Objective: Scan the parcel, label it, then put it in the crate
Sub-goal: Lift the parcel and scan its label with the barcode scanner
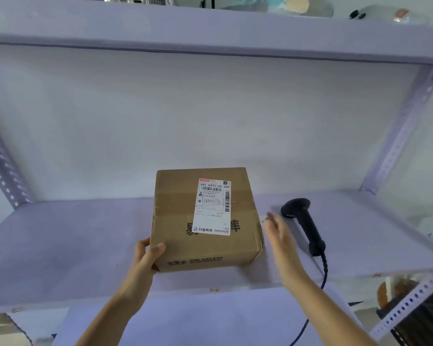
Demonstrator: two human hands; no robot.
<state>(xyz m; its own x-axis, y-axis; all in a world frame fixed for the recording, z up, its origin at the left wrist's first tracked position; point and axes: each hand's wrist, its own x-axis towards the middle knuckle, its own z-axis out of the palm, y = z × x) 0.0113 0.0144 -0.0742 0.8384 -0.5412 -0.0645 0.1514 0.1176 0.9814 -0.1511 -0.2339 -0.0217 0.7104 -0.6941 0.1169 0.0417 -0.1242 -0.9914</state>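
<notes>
Cardboard brown parcel point(206, 218): left hand point(148, 255) clamped on near corner. Right hand point(280, 236) spread, empty, beside black handheld scanner point(303, 223). Risk: one-corner grip lets box tilt; coiled cable snags.

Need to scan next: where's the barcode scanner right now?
The black barcode scanner lies on the shelf right of the cardboard parcel, just beyond the open right hand.

Parcel storeroom, slotted metal shelving point(400, 136), barcode scanner point(303, 221)

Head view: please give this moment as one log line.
left hand holds box | right hand open near scanner | scan not begun
</notes>
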